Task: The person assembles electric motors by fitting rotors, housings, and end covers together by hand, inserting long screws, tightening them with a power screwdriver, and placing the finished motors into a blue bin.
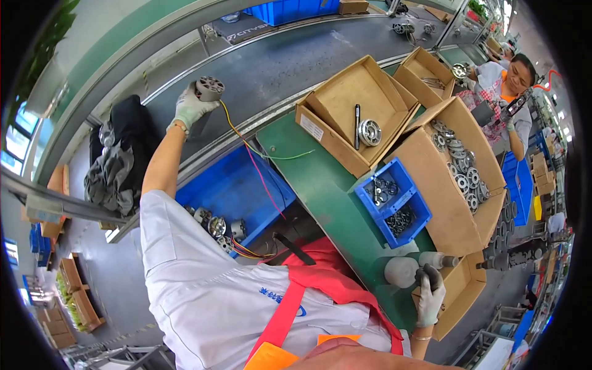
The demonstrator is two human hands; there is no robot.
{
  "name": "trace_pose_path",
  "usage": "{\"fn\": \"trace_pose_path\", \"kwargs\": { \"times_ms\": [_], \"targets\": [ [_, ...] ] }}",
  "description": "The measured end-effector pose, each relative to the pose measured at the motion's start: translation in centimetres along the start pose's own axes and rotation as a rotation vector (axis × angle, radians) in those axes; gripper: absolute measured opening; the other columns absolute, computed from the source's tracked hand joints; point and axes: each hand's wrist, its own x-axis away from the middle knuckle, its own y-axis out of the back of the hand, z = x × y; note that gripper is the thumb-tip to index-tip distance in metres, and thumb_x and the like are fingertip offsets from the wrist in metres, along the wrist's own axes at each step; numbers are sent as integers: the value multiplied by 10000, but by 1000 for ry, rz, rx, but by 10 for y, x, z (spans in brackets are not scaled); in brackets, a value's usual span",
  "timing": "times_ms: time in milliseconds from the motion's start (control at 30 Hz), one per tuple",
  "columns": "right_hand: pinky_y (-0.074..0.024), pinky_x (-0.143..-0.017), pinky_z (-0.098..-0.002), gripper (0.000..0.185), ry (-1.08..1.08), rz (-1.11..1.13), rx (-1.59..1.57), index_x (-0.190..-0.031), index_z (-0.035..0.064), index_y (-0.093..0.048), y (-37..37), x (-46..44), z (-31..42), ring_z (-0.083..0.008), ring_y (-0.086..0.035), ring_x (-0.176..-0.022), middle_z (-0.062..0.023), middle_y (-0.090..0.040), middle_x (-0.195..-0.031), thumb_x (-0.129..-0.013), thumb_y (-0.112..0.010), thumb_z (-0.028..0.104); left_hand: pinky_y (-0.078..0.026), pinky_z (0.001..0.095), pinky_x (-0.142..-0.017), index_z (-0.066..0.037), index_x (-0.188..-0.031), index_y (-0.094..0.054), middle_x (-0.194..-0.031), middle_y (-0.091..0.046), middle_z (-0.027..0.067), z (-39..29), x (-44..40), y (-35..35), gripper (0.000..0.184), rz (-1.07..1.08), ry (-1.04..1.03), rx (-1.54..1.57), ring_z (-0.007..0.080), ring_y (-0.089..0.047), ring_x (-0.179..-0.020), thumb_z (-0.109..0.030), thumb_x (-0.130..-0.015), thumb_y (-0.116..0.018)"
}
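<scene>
My left hand (190, 110), in a pale glove, reaches out over the grey conveyor and grips a round metal motor housing (210, 89) with openings in its end face. Yellow, green and red wires (254, 150) trail from it over the bench edge. My right hand (430, 297), in a glove with dark fingertips, is low at the bench's right end with its fingers curled together; whatever they may hold is hidden. Just beside it are a white cylindrical container (401, 272) and a translucent bottle (433, 259). A small cardboard box (464, 290) lies behind that hand.
A blue bin (250, 179) below holds several motor housings. On the green bench (296, 163) stand a cardboard tray (345, 92) with a pen and metal part, a blue divided tray (394, 206) of small hardware, and a carton (441, 185) of metal discs. A co-worker (512, 92) works at right.
</scene>
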Motion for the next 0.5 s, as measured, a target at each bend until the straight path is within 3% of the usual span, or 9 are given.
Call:
{"fn": "trace_pose_path", "kwargs": {
  "times_ms": [133,200,267,333,467,500],
  "targets": [
    [-519,-818,-306,322,58,64,66,-1205,-69,-594,-29,-20,22,-181,-664,-898,-126,-708,-1021,-950,-601,128,-489,389,-975,-25,-1272,-558,-1208,-652,186,-14,-27,-37,922,320,-9,-183,336,-620,-1142,-474,-525,-860],
    [-527,-820,-316,300,194,119,274,-1174,-55,-622,-44,-31,32,-197,-687,-893,-142,-720,-995,-924,-602,109,-489,388,-965,-2,-1292,-550,-1205,-654,200,-28,-46,-48,959,533,-17,-305,332,-630,-1127,-478,-520,-864],
    [-533,-834,-332,294,249,129,348,-1154,-46,-641,-48,-33,45,-212,-701,-903,-154,-723,-966,-901,-605,101,-488,393,-960,-1,-1293,-552,-1205,-653,199,-23,-62,-66,965,563,-41,-329,339,-628,-1125,-489,-518,-856],
    [-540,-830,-351,305,288,153,454,-1159,-45,-640,-45,-34,48,-221,-702,-904,-155,-722,-959,-900,-608,112,-484,395,-966,-30,-1294,-565,-1210,-657,184,-25,-73,-72,954,645,64,-409,340,-624,-1133,-495,-513,-853],
    [-545,-825,-346,282,179,5,355,-1150,-50,-642,-34,-21,44,-215,-697,-891,-156,-717,-980,-890,-602,54,-482,403,-971,-67,-1302,-576,-1216,-662,167,-32,-81,-68,897,633,-34,-602,335,-620,-1147,-539,-580,-822],
    [-548,-813,-341,281,190,-25,311,-1152,-52,-642,-31,-18,35,-211,-695,-884,-160,-714,-987,-887,-596,29,-480,408,-975,-82,-1309,-577,-1219,-664,157,-20,-75,-78,848,350,-29,-528,330,-619,-1154,-554,-637,-788]
  ]
}}
